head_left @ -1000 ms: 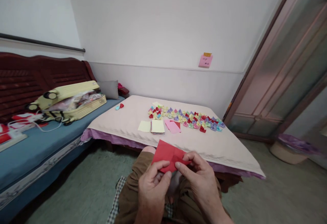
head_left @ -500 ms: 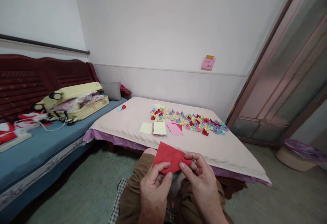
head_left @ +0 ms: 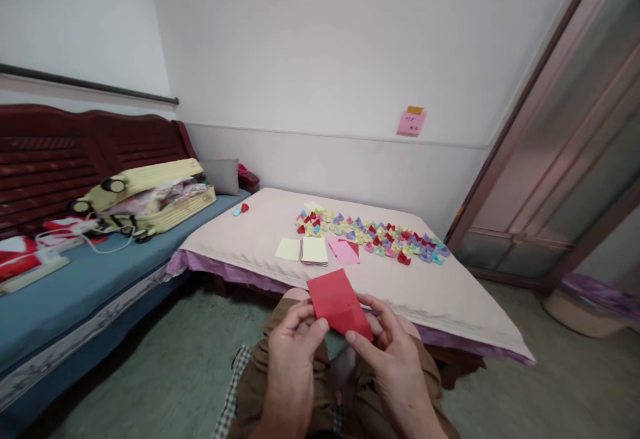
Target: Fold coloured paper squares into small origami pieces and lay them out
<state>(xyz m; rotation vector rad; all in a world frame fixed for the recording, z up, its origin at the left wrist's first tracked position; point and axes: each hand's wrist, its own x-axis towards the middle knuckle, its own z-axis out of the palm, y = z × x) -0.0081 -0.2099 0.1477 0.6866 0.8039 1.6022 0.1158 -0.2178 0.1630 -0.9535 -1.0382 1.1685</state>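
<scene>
Above my lap I hold a sheet of red paper [head_left: 336,299] by its lower edges. My left hand [head_left: 296,352] pinches its lower left side, thumb in front and fingers behind. At the lower right corner, my right hand [head_left: 393,352] grips it between thumb and fingers. Beyond the paper, on the table, lie a stack of pale yellow paper squares [head_left: 315,251], a single yellow sheet [head_left: 289,249] and a pink sheet [head_left: 341,250] partly over a red one. Many small folded paper pieces [head_left: 380,233] in several colours spread across the back right.
The cloth-covered table [head_left: 240,245] stands before my knees. To the left, a wooden bench [head_left: 65,152] with a blue cushion bears an open yellow suitcase [head_left: 155,189]. A bin [head_left: 585,305] stands at right. A pink note [head_left: 412,122] hangs on the wall.
The red paper has turned in my hands and now shows a smooth rectangular face instead of a creased, pointed one. Both hands have shifted their hold along its edges.
</scene>
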